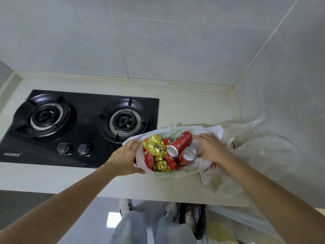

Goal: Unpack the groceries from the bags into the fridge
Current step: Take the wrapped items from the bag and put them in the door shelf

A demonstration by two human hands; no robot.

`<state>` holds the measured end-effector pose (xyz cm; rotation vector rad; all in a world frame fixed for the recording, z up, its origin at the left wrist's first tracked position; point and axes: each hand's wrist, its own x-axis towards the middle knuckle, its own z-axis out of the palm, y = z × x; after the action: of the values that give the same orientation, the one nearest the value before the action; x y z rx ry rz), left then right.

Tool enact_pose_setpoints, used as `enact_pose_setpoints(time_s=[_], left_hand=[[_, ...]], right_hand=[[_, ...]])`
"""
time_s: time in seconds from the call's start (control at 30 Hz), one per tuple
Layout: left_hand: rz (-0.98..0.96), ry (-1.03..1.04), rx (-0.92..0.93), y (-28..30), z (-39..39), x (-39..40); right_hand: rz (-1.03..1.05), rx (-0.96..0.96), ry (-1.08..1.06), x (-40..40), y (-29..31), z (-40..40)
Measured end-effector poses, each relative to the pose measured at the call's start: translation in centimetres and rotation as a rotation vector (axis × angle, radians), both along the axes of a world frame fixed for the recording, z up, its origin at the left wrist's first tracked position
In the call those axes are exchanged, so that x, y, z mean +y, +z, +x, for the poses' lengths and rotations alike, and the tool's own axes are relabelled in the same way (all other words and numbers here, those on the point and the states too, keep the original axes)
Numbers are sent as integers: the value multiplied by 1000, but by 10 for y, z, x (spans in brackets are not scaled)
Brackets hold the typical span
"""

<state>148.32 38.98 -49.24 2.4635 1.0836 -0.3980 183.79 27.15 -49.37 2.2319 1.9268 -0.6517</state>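
Observation:
A white plastic bag (177, 173) lies open on the counter, right of the stove. Inside it are several red soda cans (182, 141) lying on their sides and two gold foil packets (155, 147), one larger than the other. My left hand (126, 157) grips the bag's left rim and pulls it outward. My right hand (211, 148) holds the bag's right rim, fingers pressed into the plastic beside an upturned can (187, 155). No fridge is in view.
A black two-burner gas stove (79, 124) is set into the pale counter (52, 178) on the left. Clear plastic bags (263, 148) lie in the right corner against the tiled wall. Below the counter edge are my legs, shoes and another bag (195, 219) on the floor.

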Motion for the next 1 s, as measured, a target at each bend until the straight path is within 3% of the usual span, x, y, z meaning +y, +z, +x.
enact_pose_setpoints(time_s=[0.13, 0.23, 0.37, 0.47, 0.57, 0.67, 1.0], left_hand=[[-7, 51, -156, 25, 8, 10], [-48, 64, -159, 31, 25, 17], [-142, 58, -132, 23, 46, 25], [-156, 60, -130, 9, 53, 31], [-192, 114, -145, -4, 56, 34], [-191, 82, -186, -13, 57, 33], [-235, -41, -307, -17, 54, 28]], right_hand=[[447, 148, -200, 3, 48, -15], [634, 170, -95, 1, 85, -74], [368, 184, 12, -7, 69, -161], [87, 131, -57, -6, 39, -191], [-53, 49, -128, -5, 19, -202], [-126, -47, -197, -6, 0, -208], [-15, -5, -374, -22, -17, -225]])
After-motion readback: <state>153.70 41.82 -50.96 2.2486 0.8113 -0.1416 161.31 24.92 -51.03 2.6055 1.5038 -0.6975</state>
